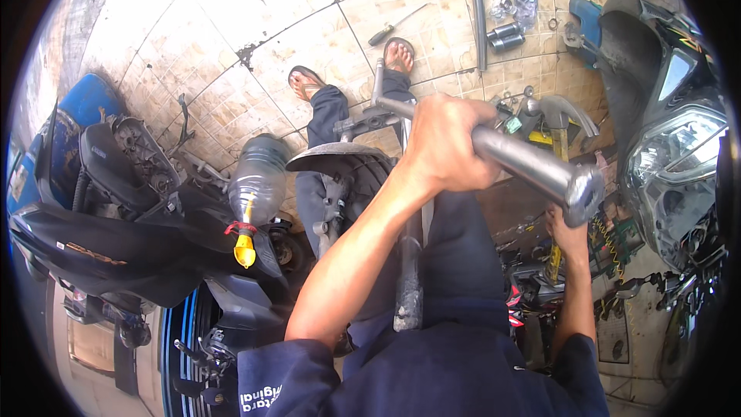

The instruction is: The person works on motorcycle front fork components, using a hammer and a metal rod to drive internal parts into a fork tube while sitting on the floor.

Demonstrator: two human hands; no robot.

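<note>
My left hand [448, 143] is closed round a grey metal tube [532, 166], whose thick end points to the right. The tube appears to belong to a front fork assembly from a motorcycle; a second dirty leg [410, 286] hangs down in front of my body. A dark curved mudguard [340, 157] sits between the legs, over my lap. Lower and to the right, my right hand [569, 233] is wrapped round the yellow handle of a claw hammer [565, 113], its grey head upward. The tube's end partly covers the handle and fingers.
An upturned clear plastic bottle with a yellow spout [245, 251] stands beside dark scooter body parts [116, 251] at left. On the tiled floor lie a screwdriver [397, 25], a long grey pipe [477, 11] and a black cylinder [505, 37]. Another motorcycle's headlight [679, 147] is at right.
</note>
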